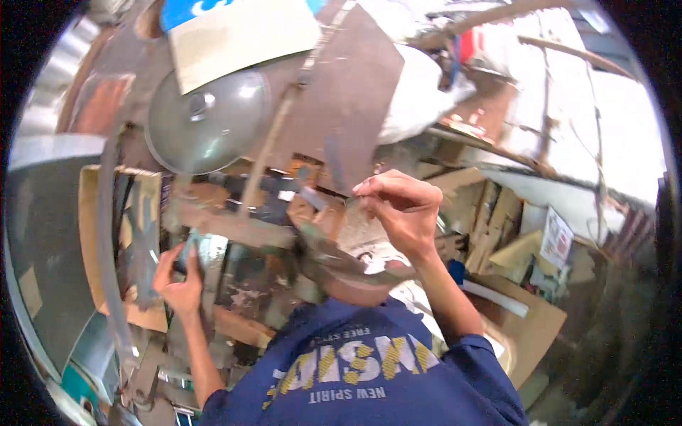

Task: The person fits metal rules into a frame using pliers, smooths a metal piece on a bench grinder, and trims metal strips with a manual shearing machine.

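Observation:
My left hand (179, 284) is at the left, thumb and fingers curled in at the near end of a pale green flat piece (192, 243), which it appears to pinch. Blur hides the piece's exact kind. Right of centre, my right hand (406, 211) is raised with thumb and fingertips pressed together. Whatever is between those fingertips is too small or blurred to make out. Below and left of the right hand is a rounded brown form (348, 273), smeared by motion. Beyond its fingertips lies a large brown board (355, 92).
A round grey metal lid (220, 138) with a knob lies at the upper left, partly under a cream sheet (241, 39). An open cardboard box (89, 234) stands at the left. Wood pieces (486, 220) and a cardboard sheet (536, 334) are at the right.

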A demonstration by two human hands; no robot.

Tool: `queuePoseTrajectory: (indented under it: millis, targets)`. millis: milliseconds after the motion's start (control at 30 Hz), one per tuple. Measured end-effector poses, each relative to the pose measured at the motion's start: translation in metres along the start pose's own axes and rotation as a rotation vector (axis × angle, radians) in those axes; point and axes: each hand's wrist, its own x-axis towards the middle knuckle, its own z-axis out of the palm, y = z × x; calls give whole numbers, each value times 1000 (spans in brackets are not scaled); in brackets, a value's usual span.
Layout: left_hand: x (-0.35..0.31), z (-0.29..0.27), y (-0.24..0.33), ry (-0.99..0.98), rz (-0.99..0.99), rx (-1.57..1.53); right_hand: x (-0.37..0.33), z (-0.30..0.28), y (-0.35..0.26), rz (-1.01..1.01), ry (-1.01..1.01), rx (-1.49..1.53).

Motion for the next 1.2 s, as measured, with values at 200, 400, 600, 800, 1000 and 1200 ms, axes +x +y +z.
queuePoseTrajectory:
  millis: [200, 400, 600, 800, 1000, 1200]
  targets:
    - [2, 7, 7, 12, 70, 18, -43, -27, -41, -78, 142, 259]
    - [2, 8, 3, 32, 140, -27, -63, -30, -49, -163, 162, 345]
    - [-2, 5, 12, 222, 291, 116, -88, -35, -78, 57, 299, 375]
    - [-4, -5, 151, 409, 260, -196, -120, -50, -109, 8, 411, 501]
    - [-60, 30, 334, -482, 347, -703, -179, -80, -115, -37, 578, 439]
    - [-139, 74, 395, -775, 666, -982, -271, -116, -99, -334, 826, 403]
